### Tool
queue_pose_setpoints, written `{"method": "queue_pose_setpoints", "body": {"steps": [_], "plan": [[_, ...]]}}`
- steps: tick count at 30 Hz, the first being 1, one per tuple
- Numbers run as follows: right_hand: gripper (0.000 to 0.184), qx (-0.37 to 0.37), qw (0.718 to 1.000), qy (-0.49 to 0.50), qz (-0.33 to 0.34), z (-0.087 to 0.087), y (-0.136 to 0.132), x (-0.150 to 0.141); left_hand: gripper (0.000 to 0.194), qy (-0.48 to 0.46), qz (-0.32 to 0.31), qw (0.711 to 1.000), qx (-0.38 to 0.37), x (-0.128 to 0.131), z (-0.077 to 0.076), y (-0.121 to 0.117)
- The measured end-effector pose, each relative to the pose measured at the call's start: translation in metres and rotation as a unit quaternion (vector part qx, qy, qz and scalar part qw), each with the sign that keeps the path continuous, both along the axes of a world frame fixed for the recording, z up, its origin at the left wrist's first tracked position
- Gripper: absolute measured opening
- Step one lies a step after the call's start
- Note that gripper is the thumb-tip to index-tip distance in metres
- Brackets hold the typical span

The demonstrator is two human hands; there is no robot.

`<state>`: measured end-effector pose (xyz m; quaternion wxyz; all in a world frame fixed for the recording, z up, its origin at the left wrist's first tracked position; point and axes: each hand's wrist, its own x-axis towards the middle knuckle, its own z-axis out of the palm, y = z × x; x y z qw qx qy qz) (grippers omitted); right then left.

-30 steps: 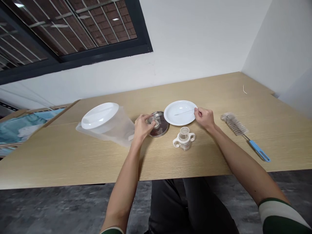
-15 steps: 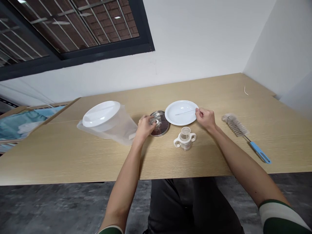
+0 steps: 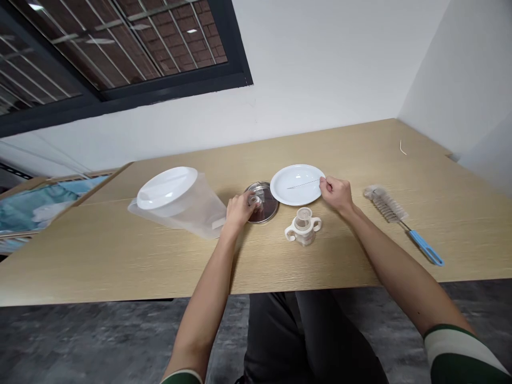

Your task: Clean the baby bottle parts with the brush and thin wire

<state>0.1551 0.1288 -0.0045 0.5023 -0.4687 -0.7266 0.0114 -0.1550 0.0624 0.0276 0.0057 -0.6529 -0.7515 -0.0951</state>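
Note:
My left hand is closed, with thumb and fingers round a small white knob near the middle of a round lid with a shiny metal rim and dark centre. The lid lies on the table beside a white oval plate. In a pinch, my right hand holds a thin, wire-like rod that reaches left across the plate. What the rod's tip is like is too small to tell. Just below the plate stands a small clear cup with two white handles.
A translucent pitcher with a white lid stands left of my left hand. Farther right lies a bottle brush with a blue handle. A bent white stick lies at the back right of the wooden table.
Both hands keep their holds, the left on the knob and the right on the rod. Apart from a slight shift of the view, little differs.

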Motion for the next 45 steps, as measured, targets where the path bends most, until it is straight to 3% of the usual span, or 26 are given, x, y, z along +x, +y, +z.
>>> {"method": "queue_pose_setpoints", "body": {"steps": [5,11,14,17,20,24,30,34,39,45], "plan": [[0.041,-0.004,1.0,0.005,0.004,0.002,-0.001,0.001,0.042,-0.041,-0.012,0.998,0.036,-0.001,0.002,-0.002],[0.045,-0.009,1.0,0.024,0.006,0.009,-0.004,0.002,0.037,-0.188,-0.078,0.964,0.173,0.007,0.01,-0.009],[0.047,-0.004,0.997,0.074,0.007,0.027,-0.007,0.002,0.035,-0.242,-0.123,0.934,0.231,0.014,0.013,-0.012],[0.039,-0.038,0.994,0.095,0.043,0.057,-0.015,-0.006,0.033,-0.248,-0.159,0.917,0.269,0.021,0.014,-0.013],[0.021,-0.094,0.985,0.021,0.143,0.089,-0.027,-0.027,0.034,-0.241,-0.177,0.911,0.284,0.026,0.012,-0.014],[0.027,-0.097,0.957,-0.138,0.237,0.111,-0.041,-0.064,0.045,-0.253,-0.177,0.908,0.284,0.03,0.009,-0.016],[0.03,-0.11,0.927,-0.282,0.221,0.117,-0.043,-0.102,0.067,-0.31,-0.163,0.898,0.264,0.033,0.012,-0.021],[0.022,-0.112,0.918,-0.325,0.199,0.119,-0.044,-0.113,0.073,-0.33,-0.152,0.892,0.269,0.037,0.015,-0.024],[0.01,-0.104,0.929,-0.294,0.197,0.122,-0.047,-0.116,0.077,-0.344,-0.133,0.893,0.259,0.041,0.019,-0.025],[0.018,-0.076,0.965,-0.125,0.218,0.144,-0.041,-0.096,0.066,-0.391,-0.136,0.867,0.278,0.044,0.021,-0.025]]}}
